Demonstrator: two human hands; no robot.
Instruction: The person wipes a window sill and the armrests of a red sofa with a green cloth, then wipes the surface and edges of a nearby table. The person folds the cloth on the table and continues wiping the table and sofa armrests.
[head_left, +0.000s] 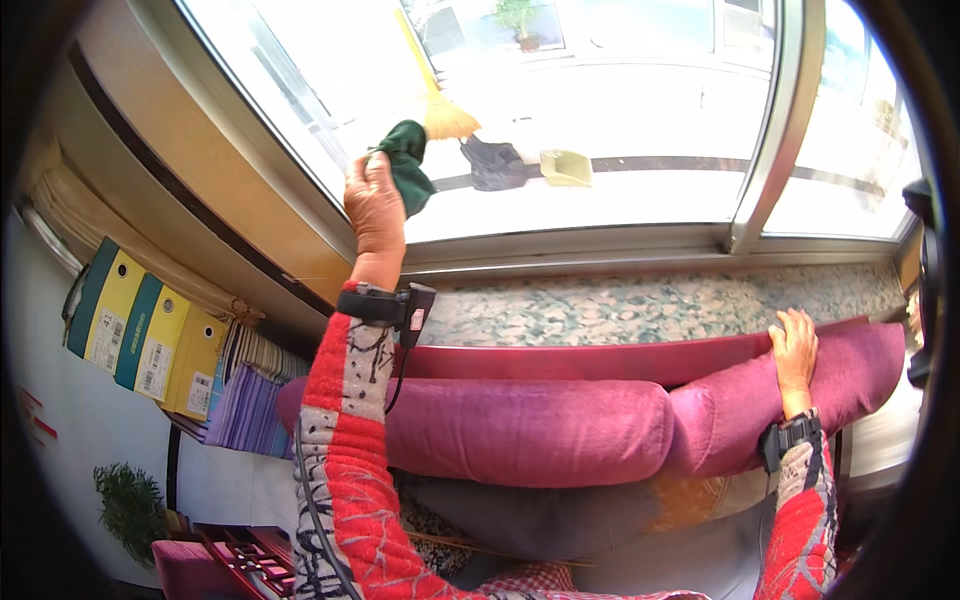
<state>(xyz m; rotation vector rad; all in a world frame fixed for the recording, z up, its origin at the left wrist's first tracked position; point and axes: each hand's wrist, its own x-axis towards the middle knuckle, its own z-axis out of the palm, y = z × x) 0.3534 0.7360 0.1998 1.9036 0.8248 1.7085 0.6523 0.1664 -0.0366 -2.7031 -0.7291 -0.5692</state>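
My left hand is raised at the left part of the large window, its fingers closed on a dark green cloth. The cloth hangs beside the fingers against the bright glass; whether it touches the pane I cannot tell. My right hand rests with its fingers stretched out on the top edge of the magenta sofa back, at the right end. Both wrists carry black straps with small devices.
Between sofa and window runs a speckled stone sill. Ring binders and stacked papers stand at the left, above a potted plant. Beyond the glass are a broom, a dark bag and a dustpan.
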